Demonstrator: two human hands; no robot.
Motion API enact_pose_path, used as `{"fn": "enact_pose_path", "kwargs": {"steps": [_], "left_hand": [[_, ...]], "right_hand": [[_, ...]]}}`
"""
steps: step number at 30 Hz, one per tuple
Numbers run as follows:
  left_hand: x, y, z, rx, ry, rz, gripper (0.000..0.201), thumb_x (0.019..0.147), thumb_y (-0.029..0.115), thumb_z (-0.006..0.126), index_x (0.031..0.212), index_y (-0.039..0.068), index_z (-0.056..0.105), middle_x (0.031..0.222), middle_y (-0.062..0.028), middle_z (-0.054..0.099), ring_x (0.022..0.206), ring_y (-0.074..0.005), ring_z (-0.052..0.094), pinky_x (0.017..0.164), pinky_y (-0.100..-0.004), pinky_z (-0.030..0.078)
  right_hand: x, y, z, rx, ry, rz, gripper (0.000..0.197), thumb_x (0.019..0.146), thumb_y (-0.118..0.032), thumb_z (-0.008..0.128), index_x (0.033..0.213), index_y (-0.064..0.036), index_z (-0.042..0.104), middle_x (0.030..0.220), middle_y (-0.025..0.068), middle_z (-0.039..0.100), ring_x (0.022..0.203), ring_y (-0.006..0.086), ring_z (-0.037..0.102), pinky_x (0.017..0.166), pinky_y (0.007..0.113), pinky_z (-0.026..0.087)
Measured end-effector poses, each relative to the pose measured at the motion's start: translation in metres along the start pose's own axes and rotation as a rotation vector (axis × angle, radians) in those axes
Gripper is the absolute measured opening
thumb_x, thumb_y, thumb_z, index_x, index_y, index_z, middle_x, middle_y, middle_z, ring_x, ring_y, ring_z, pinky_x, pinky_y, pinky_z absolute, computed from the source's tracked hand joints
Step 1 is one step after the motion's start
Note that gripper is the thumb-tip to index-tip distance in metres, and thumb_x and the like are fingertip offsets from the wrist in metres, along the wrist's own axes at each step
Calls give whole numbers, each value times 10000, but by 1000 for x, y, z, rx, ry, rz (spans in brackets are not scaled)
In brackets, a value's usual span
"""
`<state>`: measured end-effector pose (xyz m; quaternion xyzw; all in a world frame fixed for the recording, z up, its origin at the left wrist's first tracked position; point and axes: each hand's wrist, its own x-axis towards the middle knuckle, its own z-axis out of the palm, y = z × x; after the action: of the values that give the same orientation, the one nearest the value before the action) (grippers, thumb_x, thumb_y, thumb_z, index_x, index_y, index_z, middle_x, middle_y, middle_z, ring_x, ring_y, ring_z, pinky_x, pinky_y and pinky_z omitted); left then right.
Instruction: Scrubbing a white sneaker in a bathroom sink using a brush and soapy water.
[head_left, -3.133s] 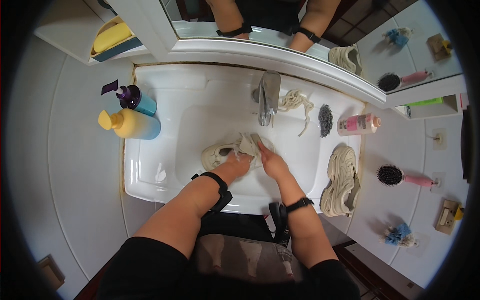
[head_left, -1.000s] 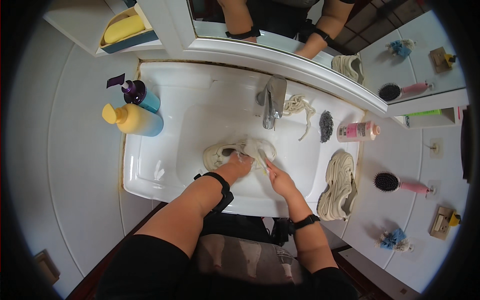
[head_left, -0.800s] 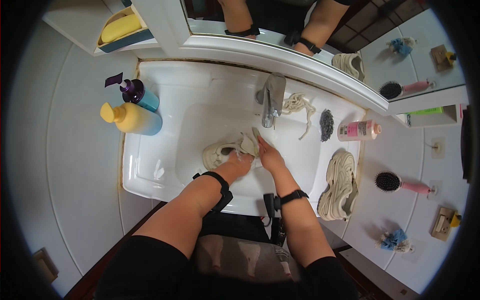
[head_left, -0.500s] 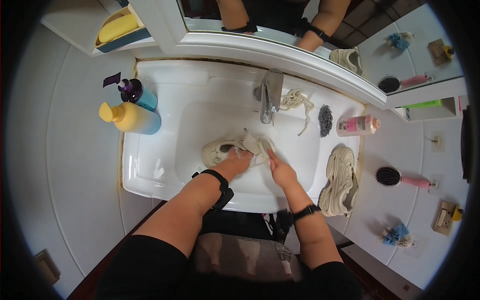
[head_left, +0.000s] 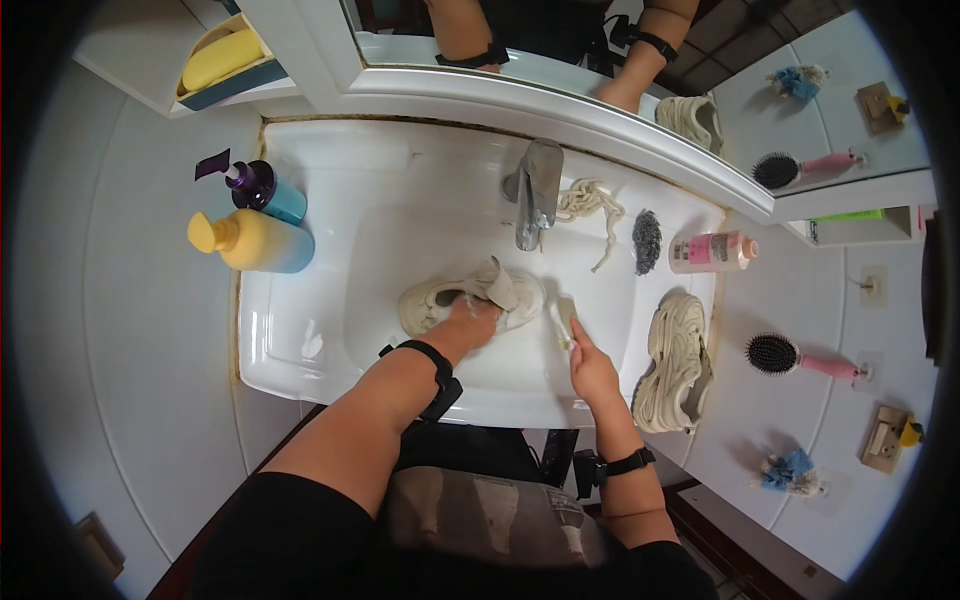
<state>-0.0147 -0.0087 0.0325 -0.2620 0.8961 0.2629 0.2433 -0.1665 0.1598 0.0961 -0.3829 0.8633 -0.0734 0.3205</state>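
A cream sneaker [head_left: 522, 300] without laces lies in the white sink [head_left: 370, 240], its tongue pulled up. My left hand [head_left: 476, 322] grips it at the opening, the fingers partly hidden inside and wet with some suds. Just right of the toe, apart from the shoe, my right hand [head_left: 593, 372] holds a pale scrubbing brush [head_left: 562, 315] by its handle. The brush's bristles are hard to make out.
Above the basin stands a chrome faucet [head_left: 538, 195], with loose cream laces [head_left: 590, 205] beside it. A steel wool pad [head_left: 647, 242], a pink-labelled bottle [head_left: 712, 252] and a second sneaker [head_left: 672, 365] line the right ledge. Pump bottles [head_left: 265, 245] stand at left.
My right hand has drawn the brush off the shoe's toe, to the right and slightly nearer me. My left hand stays on the shoe.
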Motion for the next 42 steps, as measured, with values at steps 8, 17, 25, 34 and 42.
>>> {"fn": "enact_pose_path", "kwargs": {"steps": [8, 17, 25, 34, 42], "left_hand": [[4, -6, 24, -73, 262, 49, 358, 845, 144, 426, 1187, 120, 529, 1214, -109, 551, 1137, -292, 514, 954, -393, 409], [11, 3, 11, 3, 18, 6, 398, 816, 121, 435, 1204, 97, 519, 1213, -112, 554, 1135, -277, 515, 945, -384, 415], [2, -7, 20, -19, 215, 67, 428, 803, 106, 451, 1229, 105, 490, 1275, -103, 504, 1169, -281, 487, 960, -385, 406], [0, 4, 8, 10, 204, 42, 406, 807, 113, 447, 1208, 88, 504, 1236, -124, 533, 1150, -282, 504, 935, -391, 418], [5, 0, 6, -5, 81, 10, 346, 811, 120, 445, 1138, 87, 556, 1158, -128, 584, 1092, -279, 548, 898, -395, 442]], "right_hand": [[61, -52, 53, -182, -52, -38, 471, 934, -328, 330, 1398, -302, 254, 813, 173, 646, 729, 364, 621, 661, 482, 479], [109, -49, 38, -211, -182, 52, 486, 945, -325, 284, 1420, -274, 196, 1064, 169, 617, 967, 341, 594, 828, 473, 454], [21, -52, 32, -112, -253, 59, 507, 941, -273, 319, 1426, -225, 176, 944, 246, 617, 877, 403, 594, 788, 486, 454], [116, -57, 42, -164, -135, 56, 484, 946, -347, 285, 1417, -274, 202, 1008, 190, 627, 926, 355, 604, 795, 475, 466], [78, -50, 40, -151, -200, 43, 511, 947, -335, 283, 1433, -263, 140, 1014, 211, 617, 914, 363, 603, 792, 482, 461]]}}
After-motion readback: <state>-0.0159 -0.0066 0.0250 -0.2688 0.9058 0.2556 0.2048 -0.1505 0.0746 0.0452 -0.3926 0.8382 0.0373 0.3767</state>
